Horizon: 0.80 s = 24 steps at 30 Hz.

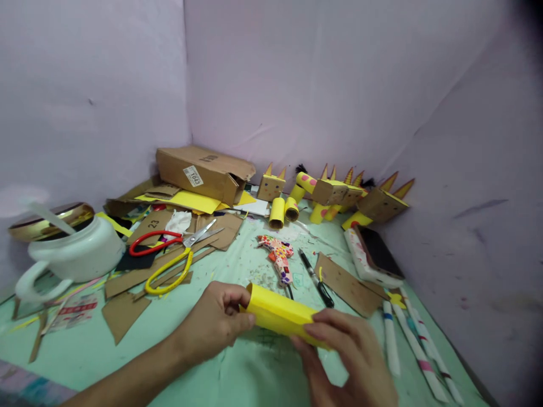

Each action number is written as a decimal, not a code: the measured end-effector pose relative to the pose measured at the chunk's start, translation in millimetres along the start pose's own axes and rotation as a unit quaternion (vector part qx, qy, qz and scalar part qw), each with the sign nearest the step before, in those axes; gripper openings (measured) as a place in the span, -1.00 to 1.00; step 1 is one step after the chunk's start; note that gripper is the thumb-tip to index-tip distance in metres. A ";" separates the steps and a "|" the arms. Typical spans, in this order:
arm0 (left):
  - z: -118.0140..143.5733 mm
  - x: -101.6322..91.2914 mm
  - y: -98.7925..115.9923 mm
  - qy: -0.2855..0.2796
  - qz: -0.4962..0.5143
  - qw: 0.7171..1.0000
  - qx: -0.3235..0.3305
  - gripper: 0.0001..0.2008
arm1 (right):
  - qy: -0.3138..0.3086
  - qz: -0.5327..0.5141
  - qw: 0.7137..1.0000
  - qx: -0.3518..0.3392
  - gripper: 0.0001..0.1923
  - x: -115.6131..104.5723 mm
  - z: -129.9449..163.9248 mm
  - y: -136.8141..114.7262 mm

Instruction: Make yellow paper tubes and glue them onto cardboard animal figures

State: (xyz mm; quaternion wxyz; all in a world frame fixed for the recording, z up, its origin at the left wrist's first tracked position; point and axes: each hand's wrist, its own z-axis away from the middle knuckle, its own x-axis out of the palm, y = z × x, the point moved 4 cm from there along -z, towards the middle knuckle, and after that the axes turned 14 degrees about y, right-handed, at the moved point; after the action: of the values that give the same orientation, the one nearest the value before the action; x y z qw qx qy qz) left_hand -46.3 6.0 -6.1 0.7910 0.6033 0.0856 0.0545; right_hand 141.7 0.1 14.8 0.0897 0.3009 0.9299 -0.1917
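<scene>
Scrap-strewn green table [237,373], lilac walls [322,85]

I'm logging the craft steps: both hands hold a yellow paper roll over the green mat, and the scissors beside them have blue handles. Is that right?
Not quite. The head view shows the scissors with one red and one yellow handle, not blue. The rest stands: the left hand and right hand hold the yellow paper roll over the green mat.

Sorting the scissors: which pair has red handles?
The red-handled scissors, lying farther from the hands, beside the white jar; the nearer pair is yellow-handled.
</scene>
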 end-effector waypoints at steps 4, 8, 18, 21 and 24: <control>-0.4 3.4 -9.8 -0.082 0.012 0.996 -0.036 -0.63 | -0.034 -0.044 0.998 -0.024 -0.87 17.9 11.4 -14.5; -3.0 6.4 -20.6 -0.071 0.071 0.986 -0.134 -0.56 | -0.042 -0.039 0.998 -0.020 -0.83 23.8 19.0 -17.4; -0.8 13.5 -19.9 -0.017 0.045 0.988 -0.145 -0.76 | -0.064 -0.015 0.997 -0.032 -0.88 25.6 22.8 -18.1; -0.5 13.4 -19.4 -0.012 0.037 0.988 -0.152 -0.76 | -0.067 -0.005 0.997 -0.040 -0.90 25.7 23.9 -18.3; -0.7 13.2 -19.8 -0.009 0.036 0.987 -0.157 -0.78 | -0.073 0.003 0.996 -0.043 -0.91 26.0 23.0 -19.3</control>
State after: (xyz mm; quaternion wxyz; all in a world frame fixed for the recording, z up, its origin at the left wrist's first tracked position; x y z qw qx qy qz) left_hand -33.8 3.9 -26.3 0.8742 0.4748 0.0476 0.0901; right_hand 110.5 -10.1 -7.7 0.1705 0.2852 0.9273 -0.1723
